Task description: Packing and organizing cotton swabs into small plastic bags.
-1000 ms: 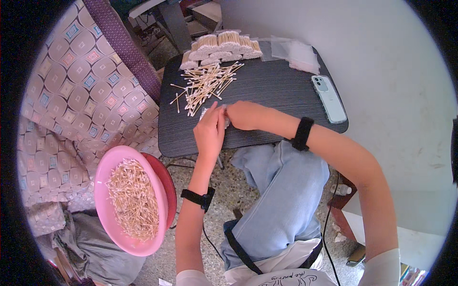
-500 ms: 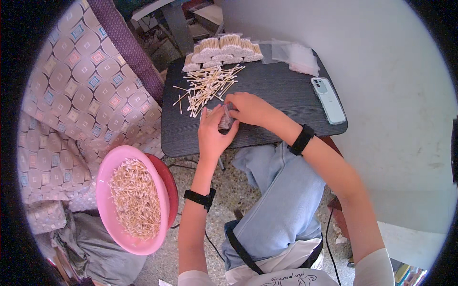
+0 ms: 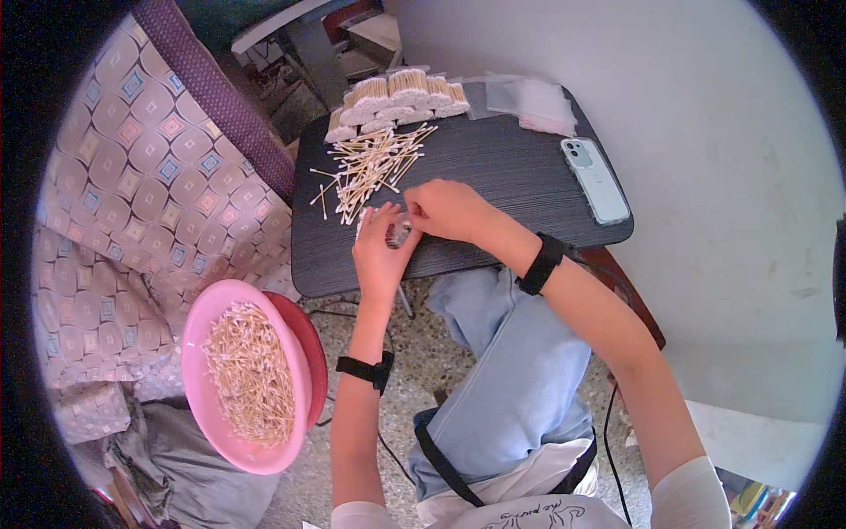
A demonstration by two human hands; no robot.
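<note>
The person sits at a small dark wooden table (image 3: 493,167) and both hands meet near its front edge. The left hand (image 3: 381,256) has its fingers curled up around a small clear plastic bag (image 3: 398,233). The right hand (image 3: 448,210) comes in from the other side, and its fingers are bent and pinch the top of the same bag. The bag is between the two hands, just above the table. It is too small and hidden to tell what is in it.

Just beside the hands, a bit farther back on the table, lies a loose pile of cotton swabs with pale wooden sticks (image 3: 368,167). Behind the pile, at the far edge, stand packed bundles of cotton swabs (image 3: 397,95) in a row. Near them lies a stack of flat clear plastic bags (image 3: 529,99). A pale green phone (image 3: 597,180) lies on the right side of the table, well apart from the hands.

Down on the left, off the table, sits a round pink plastic bowl (image 3: 204,353) full of more swabs. Each wrist has a black band on it.
</note>
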